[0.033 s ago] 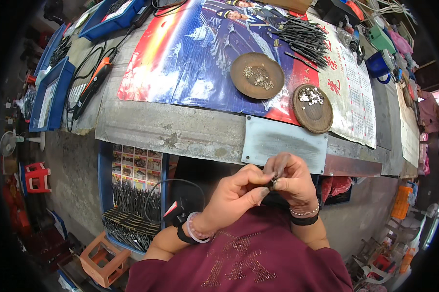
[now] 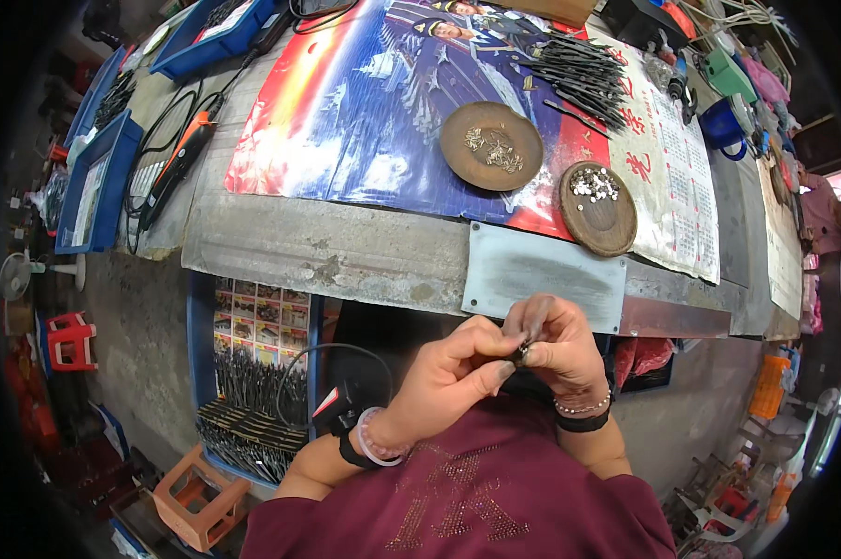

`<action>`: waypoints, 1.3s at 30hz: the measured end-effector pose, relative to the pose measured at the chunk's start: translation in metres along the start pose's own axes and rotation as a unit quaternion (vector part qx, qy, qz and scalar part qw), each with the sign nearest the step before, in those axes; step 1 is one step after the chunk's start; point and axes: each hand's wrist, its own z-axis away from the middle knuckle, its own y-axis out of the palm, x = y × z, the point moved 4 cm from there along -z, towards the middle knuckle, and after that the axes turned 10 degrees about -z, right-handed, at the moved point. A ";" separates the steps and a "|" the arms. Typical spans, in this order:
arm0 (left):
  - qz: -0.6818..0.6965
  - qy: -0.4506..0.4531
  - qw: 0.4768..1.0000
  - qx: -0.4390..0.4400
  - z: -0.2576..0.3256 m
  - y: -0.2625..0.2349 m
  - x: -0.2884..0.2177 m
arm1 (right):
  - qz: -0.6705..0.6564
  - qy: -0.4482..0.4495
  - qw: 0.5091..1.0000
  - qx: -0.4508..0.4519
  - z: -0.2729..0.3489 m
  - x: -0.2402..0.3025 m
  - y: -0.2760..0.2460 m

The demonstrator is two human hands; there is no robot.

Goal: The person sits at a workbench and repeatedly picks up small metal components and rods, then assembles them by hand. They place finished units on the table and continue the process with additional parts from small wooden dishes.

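Workbench was grey, worn, mostly covered by a large colourful poster. Blue trays lay along its left end, over a concrete floor. Two round brown dishes of small metal bits sat near a pile of dark tools. Left hand and right hand met below the bench edge, fingertips pinched narrow on a small dark part, probably metal.

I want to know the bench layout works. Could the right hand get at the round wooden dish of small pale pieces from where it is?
Probably yes: right hand is busy pinching a small dark part, but the wooden dish lies uncovered just beyond.
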 end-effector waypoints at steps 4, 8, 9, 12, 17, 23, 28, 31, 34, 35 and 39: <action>-0.069 0.058 0.995 -0.053 0.007 0.004 -0.011 | 0.054 -0.050 0.997 -0.021 0.001 0.003 0.012; -0.135 0.137 0.967 -0.165 0.010 0.005 -0.019 | 0.247 -0.180 0.950 -0.066 0.000 0.008 0.038; -0.147 0.157 0.960 -0.180 0.011 0.004 -0.021 | 0.296 -0.210 0.930 -0.064 -0.002 0.009 0.045; -0.157 0.203 0.943 -0.210 0.014 -0.001 -0.027 | 0.389 -0.273 0.879 -0.043 -0.009 0.011 0.063; -0.118 0.200 0.950 -0.208 0.017 -0.007 -0.029 | 0.510 -0.295 0.808 -0.009 -0.023 0.008 0.076; -0.099 0.184 0.961 -0.182 0.015 -0.015 -0.029 | 0.582 -0.270 0.763 0.081 -0.032 -0.005 0.072; 0.091 0.097 0.981 -0.139 0.015 -0.024 -0.026 | 0.672 -0.080 0.705 0.213 -0.049 0.010 0.078; 0.117 0.091 0.981 -0.122 0.015 -0.022 -0.027 | 0.577 -0.115 0.805 0.083 -0.093 0.061 0.074; 0.151 0.089 0.978 -0.113 0.015 -0.022 -0.028 | 0.728 -0.153 0.667 0.035 -0.141 0.087 0.064; 0.155 0.081 0.977 -0.119 0.015 -0.023 -0.028 | 0.792 -0.207 0.570 0.075 -0.157 0.085 0.064; 0.155 0.084 0.976 -0.131 0.020 -0.027 -0.030 | 0.891 -0.104 0.442 0.026 -0.201 0.052 0.038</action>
